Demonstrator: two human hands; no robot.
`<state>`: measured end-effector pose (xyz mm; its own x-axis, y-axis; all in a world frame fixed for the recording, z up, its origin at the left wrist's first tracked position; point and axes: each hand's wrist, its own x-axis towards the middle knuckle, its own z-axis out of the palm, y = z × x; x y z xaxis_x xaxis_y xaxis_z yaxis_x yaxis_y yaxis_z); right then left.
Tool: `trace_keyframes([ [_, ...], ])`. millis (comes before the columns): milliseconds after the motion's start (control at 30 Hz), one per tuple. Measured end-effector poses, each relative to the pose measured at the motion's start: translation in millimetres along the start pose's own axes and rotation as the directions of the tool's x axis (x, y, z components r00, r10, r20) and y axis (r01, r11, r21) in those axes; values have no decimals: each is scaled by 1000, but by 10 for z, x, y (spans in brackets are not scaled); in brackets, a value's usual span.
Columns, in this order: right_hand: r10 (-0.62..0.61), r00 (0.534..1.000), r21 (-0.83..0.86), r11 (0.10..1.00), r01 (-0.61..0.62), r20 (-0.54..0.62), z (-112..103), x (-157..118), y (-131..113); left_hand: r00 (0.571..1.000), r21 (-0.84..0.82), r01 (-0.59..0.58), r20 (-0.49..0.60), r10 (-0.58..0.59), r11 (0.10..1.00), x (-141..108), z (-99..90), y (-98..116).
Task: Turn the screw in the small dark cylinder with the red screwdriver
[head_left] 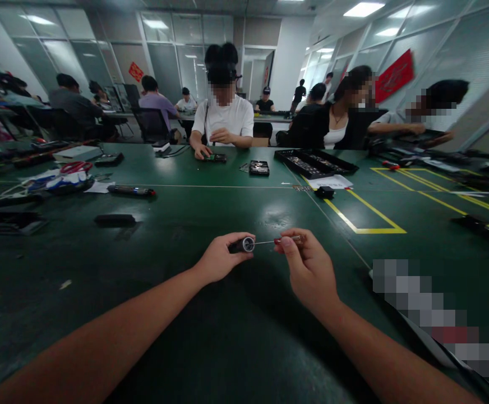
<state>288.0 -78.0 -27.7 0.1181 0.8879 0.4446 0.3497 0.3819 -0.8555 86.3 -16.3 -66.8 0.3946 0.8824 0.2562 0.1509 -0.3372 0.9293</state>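
Near the middle of the view, my left hand (221,258) grips a dark cylindrical part (243,245) whose round, light-rimmed end faces right. Opposite it, my right hand (309,264) is closed around the reddish handle of a screwdriver (277,242). The thin metal shaft points left and meets the round end of the cylinder; how far the tip goes in is too small to tell. Both hands are above the green table (227,348).
Beyond my hands lie a black bar (115,219), a dark pen-like tool (130,191), a small black block (324,192) and a black parts tray (315,163). Cables (65,178) lie left. A person (223,118) sits across, hands at a small device (214,158).
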Motion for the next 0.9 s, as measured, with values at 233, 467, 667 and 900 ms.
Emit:
trace_keyframes([
  [233, 4, 994, 196, 980, -27, 113, 12, -6, -77, 998, -22, -9, -57, 7, 1000, 21, -2, -44],
  [467, 105, 994, 72, 992, -104, -14, -1, 16, -81, 999, 41, 6, -47, -5, 999, -3, -8, 6],
  [667, 17, 1000, 12, 1000, -17, -11, -5, 33, -53, 998, 7, 17, -59, -16, 1000, 9, -14, -17],
  [900, 15, 1000, -69, 997, -16, -14, -15, 10, -102, 999, 40, 9, -51, -7, 999, 7, -2, -6],
])
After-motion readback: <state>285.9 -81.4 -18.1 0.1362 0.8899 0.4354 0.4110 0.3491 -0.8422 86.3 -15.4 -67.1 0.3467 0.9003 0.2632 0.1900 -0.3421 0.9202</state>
